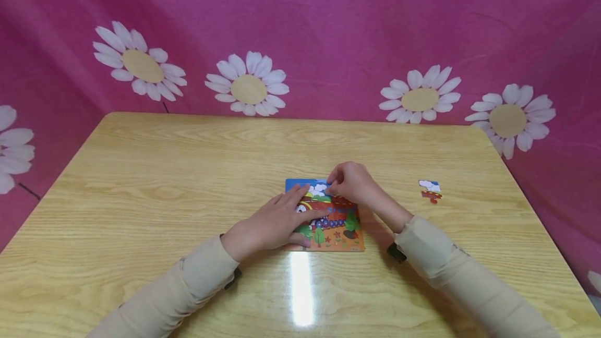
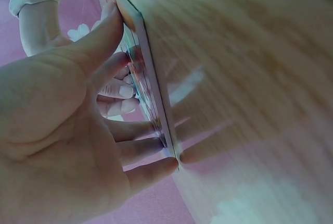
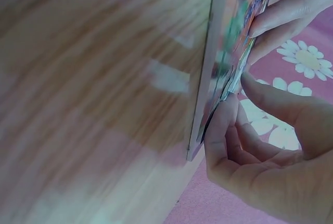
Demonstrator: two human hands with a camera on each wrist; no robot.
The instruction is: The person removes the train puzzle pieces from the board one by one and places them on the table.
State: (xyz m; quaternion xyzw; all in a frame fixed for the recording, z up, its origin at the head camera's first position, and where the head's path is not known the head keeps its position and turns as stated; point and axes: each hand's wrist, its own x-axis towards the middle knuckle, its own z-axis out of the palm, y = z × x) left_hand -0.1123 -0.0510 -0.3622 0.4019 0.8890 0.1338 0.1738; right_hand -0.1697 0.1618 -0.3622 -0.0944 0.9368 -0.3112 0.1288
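A jigsaw puzzle [image 1: 335, 241] with a cartoon train, trees and clouds lies flat in its tray on the table. My left hand [image 1: 274, 221] rests on the puzzle's left part, fingers spread and fairly straight across the picture. At the upper right part, my right hand [image 1: 356, 184] pinches a puzzle piece [image 3: 230, 84] between thumb and forefinger, low against the puzzle; the fingers hide much of it. In the left wrist view, the left fingertips touch the puzzle surface near the tray's edge [image 2: 156, 88].
To the right of the puzzle lies a group of cloud-and-red puzzle pieces [image 1: 430, 191], seemingly joined or touching. The wooden table [image 1: 188, 171] reaches back to a pink cloth [image 1: 324, 40] with white daisies. A light reflection shows in front of the puzzle.
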